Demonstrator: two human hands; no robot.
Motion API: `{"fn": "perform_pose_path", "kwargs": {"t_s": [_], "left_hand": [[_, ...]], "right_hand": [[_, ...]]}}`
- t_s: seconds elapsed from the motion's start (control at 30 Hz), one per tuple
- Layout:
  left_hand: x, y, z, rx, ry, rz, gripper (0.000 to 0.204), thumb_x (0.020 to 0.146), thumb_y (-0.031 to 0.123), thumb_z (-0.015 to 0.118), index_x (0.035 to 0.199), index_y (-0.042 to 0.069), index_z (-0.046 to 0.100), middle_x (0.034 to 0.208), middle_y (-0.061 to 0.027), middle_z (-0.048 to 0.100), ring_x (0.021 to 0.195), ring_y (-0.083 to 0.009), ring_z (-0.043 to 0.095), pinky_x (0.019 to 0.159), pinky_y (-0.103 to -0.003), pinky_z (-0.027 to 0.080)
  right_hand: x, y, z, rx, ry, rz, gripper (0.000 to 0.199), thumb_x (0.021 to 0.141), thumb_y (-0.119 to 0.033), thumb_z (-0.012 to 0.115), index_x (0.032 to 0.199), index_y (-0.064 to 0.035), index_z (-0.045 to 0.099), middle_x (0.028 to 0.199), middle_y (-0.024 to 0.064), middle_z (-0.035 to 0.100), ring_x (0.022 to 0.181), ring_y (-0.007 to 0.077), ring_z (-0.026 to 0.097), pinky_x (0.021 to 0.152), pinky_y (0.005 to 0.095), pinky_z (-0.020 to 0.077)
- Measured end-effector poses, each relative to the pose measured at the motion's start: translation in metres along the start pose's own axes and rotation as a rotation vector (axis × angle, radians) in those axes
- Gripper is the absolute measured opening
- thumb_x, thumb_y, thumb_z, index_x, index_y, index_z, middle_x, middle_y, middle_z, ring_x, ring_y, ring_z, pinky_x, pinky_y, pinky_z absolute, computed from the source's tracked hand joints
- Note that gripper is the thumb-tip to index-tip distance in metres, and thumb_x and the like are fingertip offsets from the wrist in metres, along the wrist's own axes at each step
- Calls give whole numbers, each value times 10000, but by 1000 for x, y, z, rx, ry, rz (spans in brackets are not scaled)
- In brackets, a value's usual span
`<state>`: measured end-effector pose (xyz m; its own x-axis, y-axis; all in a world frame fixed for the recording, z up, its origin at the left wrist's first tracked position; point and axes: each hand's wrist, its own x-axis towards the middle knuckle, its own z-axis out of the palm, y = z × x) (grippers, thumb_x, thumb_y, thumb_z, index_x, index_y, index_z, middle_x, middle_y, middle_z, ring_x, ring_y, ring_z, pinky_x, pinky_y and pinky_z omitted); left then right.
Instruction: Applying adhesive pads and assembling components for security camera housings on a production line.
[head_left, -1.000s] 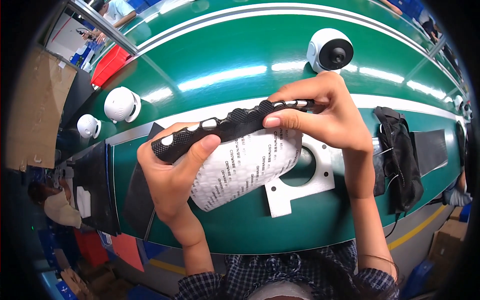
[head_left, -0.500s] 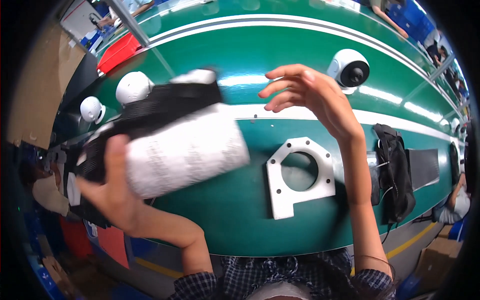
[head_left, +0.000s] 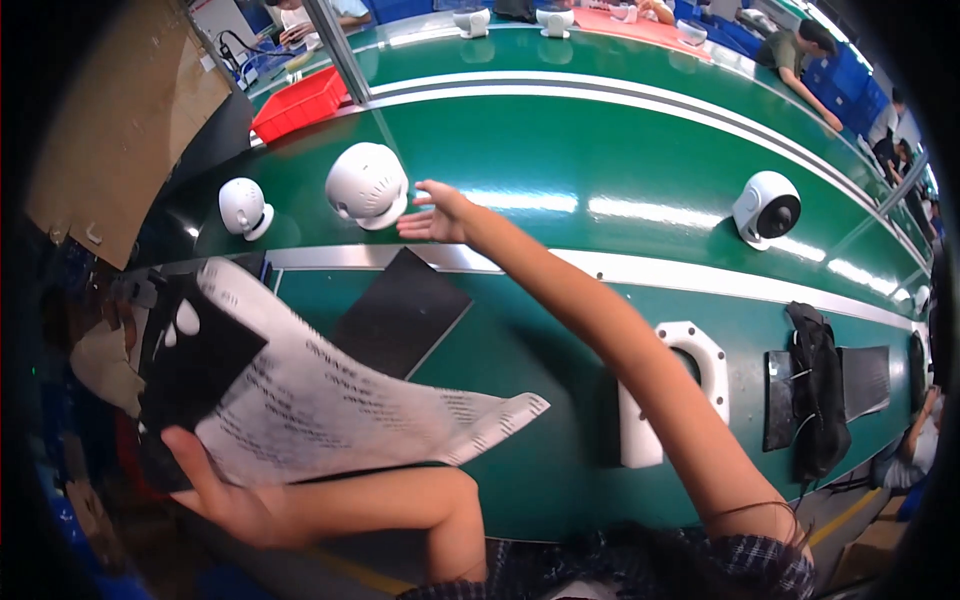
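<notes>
- Green counter (head_left: 560, 450) stretched beneath both hands in the head view, with a red tray (head_left: 300, 103) beyond and left of the right hand.
- Left hand (head_left: 235, 508) gripped a black piece (head_left: 215, 360), thumb showing, fingers hidden; a white printed sheet (head_left: 330, 425) extended rightward from there.
- Right hand (head_left: 442, 215) was open beside a white rounded device (head_left: 364, 183); contact was unclear.
- White frame (head_left: 642, 440) lay partly hidden by the right forearm.

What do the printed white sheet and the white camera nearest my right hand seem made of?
Printed white sheet: probably low-sheen paper, since it's thin and curls at its right end; plastic film is possible.
White camera: likely moulded plastic, satin finish, judging by its smooth, rounded, slotted shell.
</notes>
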<state>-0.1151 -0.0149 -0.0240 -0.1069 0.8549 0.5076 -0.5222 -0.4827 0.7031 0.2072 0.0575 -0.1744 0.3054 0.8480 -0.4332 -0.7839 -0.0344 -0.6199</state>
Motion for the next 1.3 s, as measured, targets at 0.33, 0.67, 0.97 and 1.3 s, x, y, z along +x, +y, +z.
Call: {"fn": "perform_pose_path", "kwargs": {"t_s": [0.33,0.67,0.97,1.3], "left_hand": [[-5,-9,-14,120,295,22,633,814,270,706,1286,-39,417,1223,-202,545,1044,-295,569,926,-411,422],[20,-6,-21,92,320,-139,473,847,168,667,1221,-60,489,1234,-230,519,1031,-307,578,899,-395,474],[14,-19,60,105,-270,-49,342,835,101,675,1117,-62,572,1080,-148,623,896,-191,626,781,-277,508],[-27,-2,102,128,-506,-53,238,784,47,724,977,-68,648,927,-94,665,783,-112,603,738,-232,476]], "right_hand": [[35,27,1,403,-563,-122,850,797,-762,341,1443,-230,191,1471,189,205,1307,473,258,943,704,309],[-165,-42,-9,-57,-639,-369,888,776,-731,451,1446,-188,239,1468,187,241,1307,461,270,975,726,248],[-400,35,-85,-809,554,-959,935,676,-304,783,1381,-5,246,1281,164,441,1190,279,476,995,387,388],[-400,118,-71,-1748,1022,-873,630,582,-234,790,1176,-186,586,1246,167,462,1147,393,447,900,439,432]]}}
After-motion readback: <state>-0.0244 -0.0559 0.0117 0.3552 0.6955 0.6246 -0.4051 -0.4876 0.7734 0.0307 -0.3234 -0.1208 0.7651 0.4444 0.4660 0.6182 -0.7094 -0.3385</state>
